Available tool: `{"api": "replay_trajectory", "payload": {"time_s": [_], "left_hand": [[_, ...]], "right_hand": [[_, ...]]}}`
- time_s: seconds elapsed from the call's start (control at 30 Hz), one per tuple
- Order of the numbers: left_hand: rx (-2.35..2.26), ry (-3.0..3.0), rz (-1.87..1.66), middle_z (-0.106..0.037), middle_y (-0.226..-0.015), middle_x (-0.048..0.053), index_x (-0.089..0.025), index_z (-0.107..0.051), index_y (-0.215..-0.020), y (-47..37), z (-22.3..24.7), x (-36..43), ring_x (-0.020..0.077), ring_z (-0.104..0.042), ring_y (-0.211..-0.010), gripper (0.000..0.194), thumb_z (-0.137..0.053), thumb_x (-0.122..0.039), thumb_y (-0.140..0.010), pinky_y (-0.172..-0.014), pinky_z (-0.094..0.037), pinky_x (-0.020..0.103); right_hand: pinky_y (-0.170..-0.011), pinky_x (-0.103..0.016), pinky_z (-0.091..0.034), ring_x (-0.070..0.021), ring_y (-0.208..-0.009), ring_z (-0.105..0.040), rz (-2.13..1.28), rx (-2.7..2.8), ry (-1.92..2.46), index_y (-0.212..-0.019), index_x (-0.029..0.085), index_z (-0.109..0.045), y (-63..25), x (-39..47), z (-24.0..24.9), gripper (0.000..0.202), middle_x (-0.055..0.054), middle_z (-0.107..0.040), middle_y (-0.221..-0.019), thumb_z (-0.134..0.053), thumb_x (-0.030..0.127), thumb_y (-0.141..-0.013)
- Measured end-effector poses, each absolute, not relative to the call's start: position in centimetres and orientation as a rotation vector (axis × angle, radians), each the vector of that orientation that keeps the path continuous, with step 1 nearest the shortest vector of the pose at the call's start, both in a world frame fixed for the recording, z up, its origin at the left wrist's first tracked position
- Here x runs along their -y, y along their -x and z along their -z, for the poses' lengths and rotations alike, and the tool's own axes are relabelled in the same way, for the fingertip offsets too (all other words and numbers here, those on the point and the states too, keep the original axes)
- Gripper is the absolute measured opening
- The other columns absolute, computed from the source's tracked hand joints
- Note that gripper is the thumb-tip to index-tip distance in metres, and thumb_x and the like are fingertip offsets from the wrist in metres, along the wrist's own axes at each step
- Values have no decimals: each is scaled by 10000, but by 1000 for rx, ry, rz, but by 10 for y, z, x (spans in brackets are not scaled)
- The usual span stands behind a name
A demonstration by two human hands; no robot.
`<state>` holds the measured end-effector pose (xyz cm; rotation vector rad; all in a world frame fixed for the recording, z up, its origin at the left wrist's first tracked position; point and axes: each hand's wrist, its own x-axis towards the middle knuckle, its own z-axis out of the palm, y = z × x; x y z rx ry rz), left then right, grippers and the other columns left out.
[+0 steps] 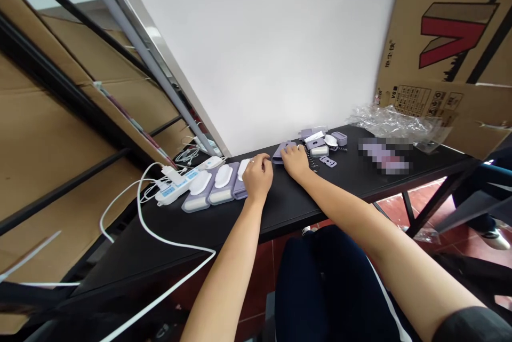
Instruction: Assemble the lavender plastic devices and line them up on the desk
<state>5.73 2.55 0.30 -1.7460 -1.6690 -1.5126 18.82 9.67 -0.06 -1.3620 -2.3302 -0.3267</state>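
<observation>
Bearing surface: a narrow black table point(286, 198). To the left of the left hand point(259, 175), three purple-and-white units point(221, 177) lie in a row, the nearest partly hidden by that hand. Farther left, just past the row, lies a white power strip point(182, 184) with plugs inserted. At the fingers of the right hand point(295, 162) sits a purple piece point(279, 155), partly covered. Just right of that hand: a cluster of loose purple and white parts point(317, 143), dark springs and a flat purple plate point(328, 161). Farther right: a pixelated, unidentifiable purple item point(376, 151); beyond it, crumpled clear plastic point(394, 122).
</observation>
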Motion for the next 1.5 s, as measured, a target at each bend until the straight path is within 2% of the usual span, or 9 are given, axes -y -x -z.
{"api": "replay_trajectory", "payload": {"time_s": [0.27, 0.37, 0.47, 0.6, 0.77, 0.93, 1.1, 1.37, 1.5], "left_hand": [[1572, 1829, 2185, -700, -846, 27, -211, -598, -1355, -56, -2, -30, 163, -664, -727, 443, -549, -421, -968, -669, -528, 262], [1515, 1722, 2678, -720, -900, 54, -185, -639, -1292, -51, -6, -37, 170, -691, -743, 556, -521, -609, -953, -630, -554, 262], [1357, 1614, 3115, -743, -1073, 90, -172, -694, -1196, -46, -12, -42, 198, -720, -939, 583, -557, -662, -912, -765, -583, 278], [1361, 1518, 3383, -723, -1218, 64, -219, -684, -1215, -43, -18, -39, 191, -688, -1109, 458, -693, -509, -861, -926, -553, 274], [1443, 1714, 3142, -701, -1255, 28, -313, -602, -1337, -49, -15, -35, 198, -675, -1143, 531, -742, -403, -833, -1002, -531, 323], [1710, 2014, 2415, -592, -1450, 94, -293, -528, -1450, -54, -6, -36, 259, -554, -1358, 702, -787, -450, -817, -1192, -383, 403], [1727, 2176, 1900, -429, -1588, 141, -297, -368, -1585, -55, 1, -35, 312, -418, -1477, 933, -823, -411, -777, -1244, -300, 480], [1815, 2289, 1649, -494, -1517, 164, -280, -408, -1565, -62, 6, -34, 347, -450, -1453, 900, -817, -371, -768, -1225, -324, 523], [1915, 2182, 1885, -549, -1473, 149, -272, -494, -1493, -64, 7, -36, 341, -475, -1436, 872, -867, -426, -720, -1212, -345, 504]], "right_hand": [[-935, -404, -416, -256, -1167, -622, 304, 2057, 1098, -1495, 235, -507, -199, -89, -13, 454, -123, -608, -1473, -312, 245, -1085], [-968, -371, -423, -228, -1254, -609, 296, 2052, 873, -1507, 264, -512, -200, -83, -14, 453, -98, -570, -1525, -335, 254, -1090], [-966, -355, -440, -220, -1290, -597, 311, 2098, 710, -1509, 273, -521, -195, -77, -11, 448, -96, -541, -1552, -366, 271, -1088], [-960, -365, -452, -240, -1274, -598, 327, 2190, 547, -1493, 243, -539, -189, -72, -6, 468, -122, -491, -1589, -427, 410, -1071], [-1013, -398, -390, -241, -1184, -622, 192, 2130, 842, -1347, 185, -637, -195, -84, -5, 398, -134, -702, -1311, -368, 307, -1081], [-1098, -483, -294, -339, -1328, -478, 288, 2099, 1368, -1240, 142, -681, -206, -104, 3, 333, -196, -637, -1365, -475, 271, -1012], [-1111, -507, -235, -334, -1231, -530, 259, 2216, 1533, -1252, 160, -655, -206, -109, 8, 329, -183, -703, -1214, -464, 181, -985], [-981, -447, -378, -321, -1169, -570, 68, 2044, 1630, -1343, 114, -551, -204, -103, 4, 412, -208, -623, -1266, -476, 129, -939], [-991, -413, -431, -298, -1153, -582, -71, 1875, 1516, -1310, 122, -575, -206, -107, 0, 398, -192, -589, -1269, -478, 137, -924]]}}
